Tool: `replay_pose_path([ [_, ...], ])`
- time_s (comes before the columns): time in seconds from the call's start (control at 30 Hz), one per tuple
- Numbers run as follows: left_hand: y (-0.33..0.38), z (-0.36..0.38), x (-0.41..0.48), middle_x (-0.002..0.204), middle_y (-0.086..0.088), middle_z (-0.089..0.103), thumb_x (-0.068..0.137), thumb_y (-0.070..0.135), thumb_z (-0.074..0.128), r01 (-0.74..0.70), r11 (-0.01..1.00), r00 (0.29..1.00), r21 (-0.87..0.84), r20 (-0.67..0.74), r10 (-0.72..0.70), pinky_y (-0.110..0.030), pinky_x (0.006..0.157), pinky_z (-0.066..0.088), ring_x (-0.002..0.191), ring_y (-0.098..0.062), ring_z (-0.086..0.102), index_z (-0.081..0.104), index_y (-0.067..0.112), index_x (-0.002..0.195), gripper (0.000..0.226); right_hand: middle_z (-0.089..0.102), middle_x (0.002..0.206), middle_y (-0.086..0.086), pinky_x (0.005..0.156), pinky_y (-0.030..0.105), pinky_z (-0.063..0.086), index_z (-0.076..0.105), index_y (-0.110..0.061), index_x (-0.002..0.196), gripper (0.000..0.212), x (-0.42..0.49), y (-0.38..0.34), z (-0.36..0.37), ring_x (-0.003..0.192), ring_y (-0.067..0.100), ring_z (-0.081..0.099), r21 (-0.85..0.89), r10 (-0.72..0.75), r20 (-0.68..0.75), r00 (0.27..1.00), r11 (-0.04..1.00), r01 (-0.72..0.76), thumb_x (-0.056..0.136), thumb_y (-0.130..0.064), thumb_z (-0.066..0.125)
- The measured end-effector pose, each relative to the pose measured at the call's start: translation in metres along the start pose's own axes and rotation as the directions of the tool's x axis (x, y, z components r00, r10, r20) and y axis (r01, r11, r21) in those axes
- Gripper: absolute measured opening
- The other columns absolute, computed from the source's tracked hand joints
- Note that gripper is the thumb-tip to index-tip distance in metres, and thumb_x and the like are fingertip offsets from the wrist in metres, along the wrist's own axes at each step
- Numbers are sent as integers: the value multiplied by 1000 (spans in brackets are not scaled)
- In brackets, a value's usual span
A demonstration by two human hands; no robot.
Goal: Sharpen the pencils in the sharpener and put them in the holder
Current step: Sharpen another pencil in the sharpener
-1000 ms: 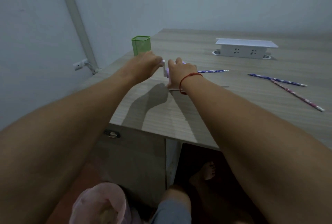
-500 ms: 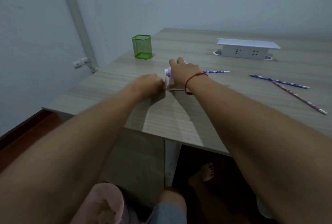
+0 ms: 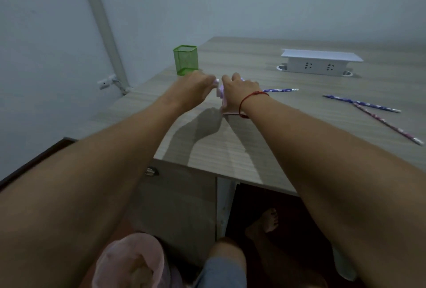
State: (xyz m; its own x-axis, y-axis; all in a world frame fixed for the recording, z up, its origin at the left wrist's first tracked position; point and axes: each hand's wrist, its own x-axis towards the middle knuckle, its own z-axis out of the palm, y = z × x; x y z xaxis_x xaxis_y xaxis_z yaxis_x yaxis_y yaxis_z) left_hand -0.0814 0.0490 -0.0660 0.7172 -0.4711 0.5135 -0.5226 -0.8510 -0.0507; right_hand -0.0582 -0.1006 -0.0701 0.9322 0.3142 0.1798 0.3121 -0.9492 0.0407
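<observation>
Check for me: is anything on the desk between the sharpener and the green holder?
Nothing visible. The green holder stands just beyond the left hand, which grips the left end of the sharpener. The right hand holds its body. Only bare desk shows between sharpener and holder.

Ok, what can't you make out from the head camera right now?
Head view only.
Sharpener: mostly covered by the right hand gripping it; only lilac slivers show.
Left hand: fingers point away, so what they pinch is hidden.
Pencil: near end behind the right hand; whether it's in the sharpener is unclear.
Holder: inside too small to read.
</observation>
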Motion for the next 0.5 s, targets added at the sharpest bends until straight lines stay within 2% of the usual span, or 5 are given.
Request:
replay_pose_path([
  [0.1, 11, 11, -19, 84, -27, 66, 95, 17, 48, 16, 1000, 994, 0, 110, -16, -40, 64, 45, 74, -40, 62, 64, -1, 93, 24, 40, 137, 10, 97, 47, 42, 35, -16, 136, 73, 0, 0, 0, 124, 36, 50, -11, -4, 3, 1000, 1000, 4, 77, -40, 71],
  [0.3, 7, 33, -12, 97, -25, 66, 89, 13, 51, 80, 997, 943, -9, 325, -72, -42, 78, 49, 87, -39, 62, 68, 2, 99, 22, 43, 133, 10, 94, 45, 43, 38, -18, 132, 76, 1, 10, 3, 117, 38, 53, 33, -53, -14, 998, 998, 54, 71, -49, 72],
  [0.4, -1, 42, 4, 104, -23, 66, 91, 18, 52, 111, 993, 921, 45, 372, -119, -39, 81, 49, 92, -37, 62, 68, 4, 103, 25, 44, 132, 9, 92, 45, 43, 38, -20, 132, 76, 3, 11, 2, 114, 38, 55, 26, -64, -14, 998, 998, 64, 70, -51, 71],
  [0.5, -10, 41, 26, 102, -24, 65, 91, 13, 50, 183, 975, 922, 123, 323, -213, -35, 72, 42, 92, -38, 62, 67, 0, 101, 23, 43, 133, 9, 92, 45, 42, 37, -19, 132, 71, 4, 9, 5, 117, 37, 53, -12, -53, -32, 998, 999, 52, 75, -45, 70],
])
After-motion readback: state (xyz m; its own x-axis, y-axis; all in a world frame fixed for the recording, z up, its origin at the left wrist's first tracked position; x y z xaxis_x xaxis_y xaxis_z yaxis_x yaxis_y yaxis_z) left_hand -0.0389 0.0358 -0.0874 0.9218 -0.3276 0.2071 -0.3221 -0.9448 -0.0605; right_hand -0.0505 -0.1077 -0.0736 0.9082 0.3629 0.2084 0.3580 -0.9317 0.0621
